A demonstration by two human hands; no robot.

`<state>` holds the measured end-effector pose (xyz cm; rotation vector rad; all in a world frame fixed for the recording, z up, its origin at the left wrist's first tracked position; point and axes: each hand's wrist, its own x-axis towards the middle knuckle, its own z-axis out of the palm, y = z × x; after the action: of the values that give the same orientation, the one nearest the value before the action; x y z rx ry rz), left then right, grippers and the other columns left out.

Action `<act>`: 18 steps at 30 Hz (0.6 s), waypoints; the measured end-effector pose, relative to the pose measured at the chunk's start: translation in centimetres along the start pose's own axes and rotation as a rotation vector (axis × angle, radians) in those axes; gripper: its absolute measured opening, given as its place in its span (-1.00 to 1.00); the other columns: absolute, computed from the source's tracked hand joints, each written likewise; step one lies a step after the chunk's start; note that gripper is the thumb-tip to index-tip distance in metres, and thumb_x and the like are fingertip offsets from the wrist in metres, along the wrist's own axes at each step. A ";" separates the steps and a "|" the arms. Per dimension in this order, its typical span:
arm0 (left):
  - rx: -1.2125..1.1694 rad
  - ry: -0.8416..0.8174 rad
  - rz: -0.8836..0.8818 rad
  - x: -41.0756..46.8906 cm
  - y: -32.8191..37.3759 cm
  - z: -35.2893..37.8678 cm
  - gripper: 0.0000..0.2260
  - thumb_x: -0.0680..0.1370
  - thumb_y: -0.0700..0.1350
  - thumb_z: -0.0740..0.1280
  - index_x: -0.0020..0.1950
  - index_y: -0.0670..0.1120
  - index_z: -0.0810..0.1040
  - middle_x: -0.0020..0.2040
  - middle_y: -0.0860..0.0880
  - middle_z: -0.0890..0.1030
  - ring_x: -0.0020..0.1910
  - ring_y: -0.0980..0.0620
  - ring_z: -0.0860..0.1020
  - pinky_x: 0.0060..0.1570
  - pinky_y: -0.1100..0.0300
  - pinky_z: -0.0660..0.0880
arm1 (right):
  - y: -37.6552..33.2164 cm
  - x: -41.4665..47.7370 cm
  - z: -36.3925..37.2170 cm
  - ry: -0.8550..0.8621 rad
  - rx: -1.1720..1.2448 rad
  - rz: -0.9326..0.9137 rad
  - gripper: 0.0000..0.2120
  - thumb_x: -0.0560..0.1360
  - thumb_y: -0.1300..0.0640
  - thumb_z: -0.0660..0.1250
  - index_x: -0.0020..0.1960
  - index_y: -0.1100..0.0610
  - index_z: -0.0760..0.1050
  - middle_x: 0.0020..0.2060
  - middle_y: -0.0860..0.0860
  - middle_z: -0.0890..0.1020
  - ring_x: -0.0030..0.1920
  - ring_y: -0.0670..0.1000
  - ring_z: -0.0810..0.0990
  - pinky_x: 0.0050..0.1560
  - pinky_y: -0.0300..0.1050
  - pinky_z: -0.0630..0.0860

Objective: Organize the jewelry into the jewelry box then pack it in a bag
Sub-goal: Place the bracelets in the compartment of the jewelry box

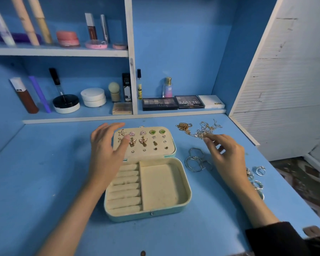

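Note:
A mint-green jewelry box (187, 191) lies open on the blue table, lined in cream. Its flat lid panel (170, 150) carries several pairs of earrings (143, 140). The base has ring rolls on the left and a bare compartment on the right. My left hand (105, 150) hovers over the lid's left edge with fingers spread, holding nothing. My right hand (224, 154) reaches to a tangle of gold and silver chains (199, 129) right of the box, its fingertips at the chains. Silver hoops (194, 160) lie beside the box, and several rings (259, 175) sit near the table's right edge.
Behind the table stands a blue shelf unit with makeup: eyeshadow palettes (174, 103), a perfume bottle (168, 86), white jars (93, 97) and tubes. The table's right edge drops off beside a white wall (284, 89). No bag is in view.

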<state>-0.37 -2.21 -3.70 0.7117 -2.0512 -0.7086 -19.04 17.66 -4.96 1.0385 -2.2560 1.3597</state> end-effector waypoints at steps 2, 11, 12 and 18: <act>0.067 -0.044 0.156 0.3 2.0 1.0 -0.82 0.53 -0.11 0.33 0.11 -0.06 0.61 0.03 0.14 0.52 0.22 0.05 0.37 0.20 0.44 0.14 | 0.1 0.0 -0.1 -0.001 0.018 -0.029 -0.90 0.49 0.22 0.37 -0.04 0.15 0.65 -0.23 -0.04 0.61 -0.28 -0.12 0.48 -0.27 -0.40 0.37; 0.317 -0.756 0.307 1.5 8.0 9.0 -0.81 0.59 -0.09 0.27 0.16 0.02 0.58 0.09 0.00 0.58 0.17 0.06 0.40 0.16 0.04 0.41 | 0.0 0.0 -0.1 -0.014 0.218 0.106 -0.88 0.53 0.24 0.30 -0.02 0.12 0.61 -0.29 -0.17 0.59 -0.30 -0.07 0.58 -0.26 -0.27 0.52; 0.351 -0.795 0.306 1.7 8.1 9.5 -0.82 0.58 -0.08 0.28 0.16 0.03 0.59 0.09 -0.02 0.57 0.16 0.03 0.43 0.13 0.05 0.43 | 0.0 0.0 -0.1 -0.011 0.221 0.112 -0.88 0.53 0.24 0.30 -0.02 0.13 0.61 -0.30 -0.17 0.59 -0.29 -0.07 0.58 -0.27 -0.29 0.51; 0.384 -0.865 0.334 2.0 8.4 10.6 -0.83 0.51 -0.17 0.32 0.02 0.04 0.61 -0.01 -0.01 0.59 0.08 0.01 0.51 -0.05 0.13 0.43 | 0.1 0.3 0.0 0.024 0.228 0.123 -0.89 0.52 0.22 0.32 -0.02 0.15 0.61 -0.29 -0.10 0.60 -0.31 -0.08 0.59 -0.29 -0.36 0.49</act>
<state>-12.15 4.50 -2.03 0.2401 -3.0600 -0.4596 -19.30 17.60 -4.87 0.9587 -2.2179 1.7033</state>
